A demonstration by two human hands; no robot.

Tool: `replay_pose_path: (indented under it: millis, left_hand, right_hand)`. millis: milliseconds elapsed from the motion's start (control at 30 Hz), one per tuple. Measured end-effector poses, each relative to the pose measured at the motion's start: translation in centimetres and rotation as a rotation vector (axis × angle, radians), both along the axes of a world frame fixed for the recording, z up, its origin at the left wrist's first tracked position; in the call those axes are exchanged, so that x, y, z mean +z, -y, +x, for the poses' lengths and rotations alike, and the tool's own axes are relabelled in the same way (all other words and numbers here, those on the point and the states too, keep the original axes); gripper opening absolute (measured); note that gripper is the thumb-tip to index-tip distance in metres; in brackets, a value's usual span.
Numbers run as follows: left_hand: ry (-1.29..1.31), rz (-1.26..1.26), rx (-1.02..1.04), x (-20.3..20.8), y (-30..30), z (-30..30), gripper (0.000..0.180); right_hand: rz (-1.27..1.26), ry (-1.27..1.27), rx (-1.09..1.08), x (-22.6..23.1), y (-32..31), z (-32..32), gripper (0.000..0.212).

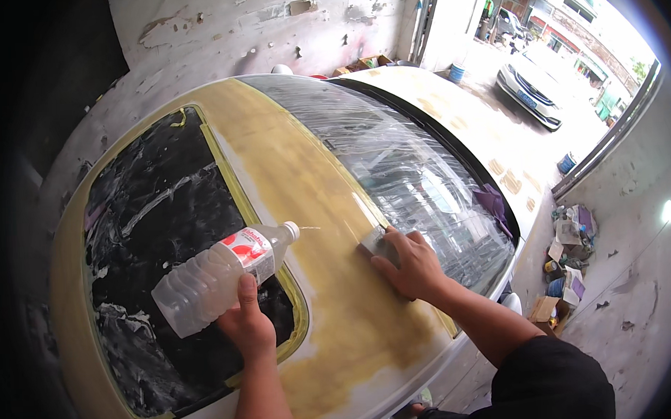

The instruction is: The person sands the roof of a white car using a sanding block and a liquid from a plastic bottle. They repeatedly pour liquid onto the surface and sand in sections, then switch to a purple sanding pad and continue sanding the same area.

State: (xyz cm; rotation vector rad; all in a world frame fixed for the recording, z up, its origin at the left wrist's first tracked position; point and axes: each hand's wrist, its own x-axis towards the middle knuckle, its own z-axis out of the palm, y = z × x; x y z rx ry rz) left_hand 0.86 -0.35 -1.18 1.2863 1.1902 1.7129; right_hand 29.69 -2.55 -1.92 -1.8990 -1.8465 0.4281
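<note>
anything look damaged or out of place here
The grimy white wall at the top looks damaged, flaking in ragged patches. At right, a brown cardboard box sits untidily among jumbled litter. A thin stream of liquid leaves the translucent ribbed plastic bottle in the left hand, though its white cap is on.

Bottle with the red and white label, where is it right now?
In the head view, the bottle is left of the middle, tilted in the left grip above the black roof panel, its cap pointing rightward.

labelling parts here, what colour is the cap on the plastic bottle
The bottle cap is white, best seen in the head view.
</note>
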Motion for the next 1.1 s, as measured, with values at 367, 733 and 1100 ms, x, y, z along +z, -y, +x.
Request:
replay_pose_path:
  millis: [367,733,1100]
  left_hand:
    - [-0.038,0.104,0.009,-0.2,-0.1,-0.1,0.051]
    - [-0.007,0.056,0.019,-0.1,0.1,0.1,0.056]
    - [0.051,0.004,-0.023,1.4,0.7,0.2,0.055]
  right_hand:
    - [0.051,0.012,-0.038,0.3,-17.3,-4.0,0.058]
    - [0.167,-0.059,0.13,-1.3,-15.7,-4.2,0.063]
    - [0.1,-0.121,0.184,-0.5,-16.3,-4.1,0.063]
